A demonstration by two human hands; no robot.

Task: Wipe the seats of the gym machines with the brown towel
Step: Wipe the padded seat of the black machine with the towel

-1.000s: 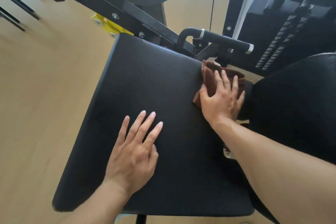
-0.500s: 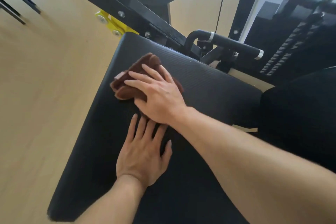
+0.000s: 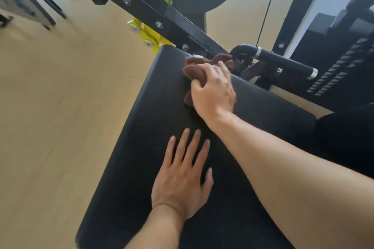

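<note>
Towel [image 3: 199, 72]: soft, light, bunches easily; right hand [image 3: 214, 91] clutches it on seat [image 3: 141, 147]. Left hand [image 3: 182, 180] flat, fingers spread.

**Surroundings, off-task**

I note a light wood floor [image 3: 50, 117] at left. Black frame beam [image 3: 141, 6] runs diagonally, yellow bracket [image 3: 149, 34] under it. Padded handle bar [image 3: 283, 62] at right, weight stack [image 3: 340, 62] just beyond.

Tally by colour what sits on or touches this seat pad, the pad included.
Black: 1, the ribbed black padded seat
Brown: 1, the crumpled brown cloth towel
Bare hands: 2, the right hand gripping the towel, the left hand flat on the seat
Total: 4
</note>
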